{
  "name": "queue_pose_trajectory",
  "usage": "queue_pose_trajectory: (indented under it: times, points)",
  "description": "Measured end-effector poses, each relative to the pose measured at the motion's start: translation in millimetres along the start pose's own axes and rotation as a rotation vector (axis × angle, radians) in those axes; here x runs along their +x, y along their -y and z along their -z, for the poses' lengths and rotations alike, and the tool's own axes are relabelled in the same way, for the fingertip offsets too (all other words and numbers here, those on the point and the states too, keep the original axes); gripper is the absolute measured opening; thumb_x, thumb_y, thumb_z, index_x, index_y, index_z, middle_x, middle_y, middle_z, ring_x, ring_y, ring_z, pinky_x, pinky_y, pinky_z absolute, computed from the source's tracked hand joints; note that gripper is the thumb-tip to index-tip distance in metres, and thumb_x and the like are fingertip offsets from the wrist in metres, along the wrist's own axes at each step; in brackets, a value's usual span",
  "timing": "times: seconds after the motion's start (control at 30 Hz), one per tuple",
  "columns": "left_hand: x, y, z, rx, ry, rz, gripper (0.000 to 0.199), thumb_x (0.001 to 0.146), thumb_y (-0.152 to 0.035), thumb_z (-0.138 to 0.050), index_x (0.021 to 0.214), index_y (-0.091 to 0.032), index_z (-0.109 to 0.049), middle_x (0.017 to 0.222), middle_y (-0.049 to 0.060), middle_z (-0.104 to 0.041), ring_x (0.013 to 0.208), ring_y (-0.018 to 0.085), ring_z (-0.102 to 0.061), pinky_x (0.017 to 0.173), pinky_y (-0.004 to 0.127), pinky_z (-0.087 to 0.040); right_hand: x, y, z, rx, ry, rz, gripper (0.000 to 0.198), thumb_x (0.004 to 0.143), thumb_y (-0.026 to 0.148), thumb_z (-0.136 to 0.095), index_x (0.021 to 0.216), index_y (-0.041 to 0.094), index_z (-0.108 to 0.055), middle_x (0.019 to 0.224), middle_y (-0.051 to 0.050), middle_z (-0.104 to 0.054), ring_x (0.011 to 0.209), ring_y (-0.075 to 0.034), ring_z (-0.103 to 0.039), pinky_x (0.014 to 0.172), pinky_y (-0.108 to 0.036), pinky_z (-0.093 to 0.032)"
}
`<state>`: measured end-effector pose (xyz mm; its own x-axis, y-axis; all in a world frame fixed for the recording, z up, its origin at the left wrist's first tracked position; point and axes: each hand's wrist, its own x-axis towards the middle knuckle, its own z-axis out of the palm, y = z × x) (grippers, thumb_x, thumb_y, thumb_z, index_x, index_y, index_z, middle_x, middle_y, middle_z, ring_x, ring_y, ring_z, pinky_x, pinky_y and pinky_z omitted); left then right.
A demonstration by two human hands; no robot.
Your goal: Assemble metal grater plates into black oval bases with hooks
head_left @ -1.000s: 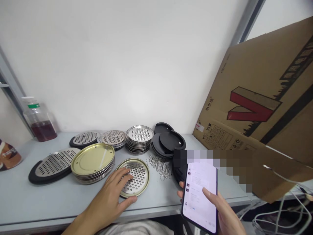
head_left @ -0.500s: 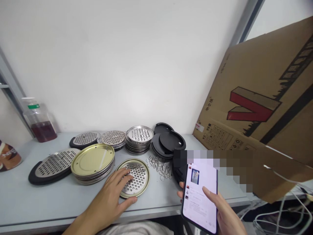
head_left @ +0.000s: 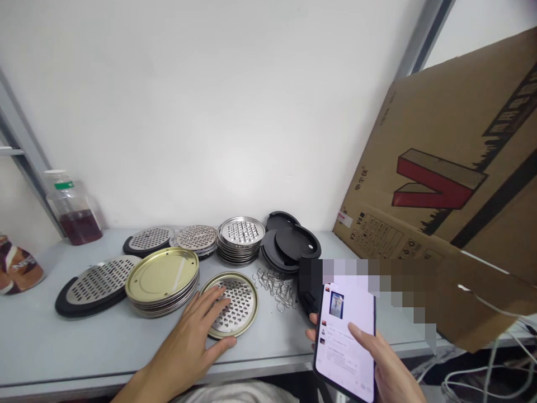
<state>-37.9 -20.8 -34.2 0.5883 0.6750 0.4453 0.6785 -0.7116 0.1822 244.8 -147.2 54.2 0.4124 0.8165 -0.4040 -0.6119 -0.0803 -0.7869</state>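
Note:
My left hand lies open over a round metal grater disc with a gold rim, its fingers resting on the left part of the perforated face. In my right hand is a smartphone, held upright with its screen lit and my thumb over the glass. Left of the grater disc stands a stack of gold-coloured discs. Small metal hooks with rings lie in a heap just right of it. Behind them are black round lids, partly overlapping.
Along the back stand a stack of silver grater discs and a black-rimmed grater; another black-rimmed grater lies at left. A bottle of dark red liquid and a brown cup are far left. A large cardboard box leans at right.
The view has shifted slightly, so everything sits a little further right. Both hands keep their places, the left on the grater disc and the right around the smartphone.

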Motion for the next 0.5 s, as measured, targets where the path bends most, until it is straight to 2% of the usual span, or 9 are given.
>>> queue_pose_trajectory:
  times: [0.1, 0.27, 0.4, 0.5]
  points:
    - [-0.4, -0.2, 1.5, -0.016, 0.017, -0.012, 0.050, 0.092, -0.046, -0.063, 0.138, -0.029, -0.055, 0.147, 0.008, -0.053, 0.135, 0.034, -0.049, 0.111, 0.060, -0.039, -0.2, -1.8, 2.5, 0.017, 0.040, 0.015, 0.086, 0.066, 0.027, -0.078, 0.142, 0.007, -0.042, 0.104, -0.020, -0.077, 0.089, -0.035, -0.075, 0.071, -0.039, -0.058]
    - [7.1, -5.0, 11.3, -0.060, -0.008, -0.026, 0.044, 0.093, -0.036, -0.062, 0.136, -0.028, -0.057, 0.143, 0.009, -0.057, 0.132, 0.031, -0.053, 0.114, 0.059, -0.033, 0.5, -1.4, 3.5, 0.015, 0.054, 0.012, 0.089, 0.069, 0.038, -0.079, 0.143, 0.007, -0.039, 0.105, -0.021, -0.076, 0.088, -0.035, -0.075, 0.071, -0.039, -0.058]
    - [11.9, -15.6, 32.8, -0.208, -0.080, -0.018, 0.035, 0.093, -0.030, -0.062, 0.128, -0.029, -0.062, 0.136, 0.007, -0.062, 0.130, 0.030, -0.055, 0.111, 0.051, -0.042, 2.6, -0.4, 2.6, 0.002, 0.031, 0.007, 0.087, 0.069, 0.041, -0.079, 0.142, 0.008, -0.043, 0.106, -0.019, -0.076, 0.089, -0.036, -0.075, 0.071, -0.040, -0.058]
    - [-13.9, -15.0, 38.4, -0.475, -0.129, 0.061, 0.021, 0.094, -0.028, -0.062, 0.113, -0.025, -0.068, 0.120, 0.008, -0.069, 0.119, 0.027, -0.062, 0.106, 0.041, -0.048, 2.8, -0.9, 2.1, -0.020, -0.003, 0.019, 0.085, 0.068, 0.042, -0.079, 0.139, 0.009, -0.047, 0.103, -0.018, -0.077, 0.088, -0.037, -0.074, 0.072, -0.043, -0.058]
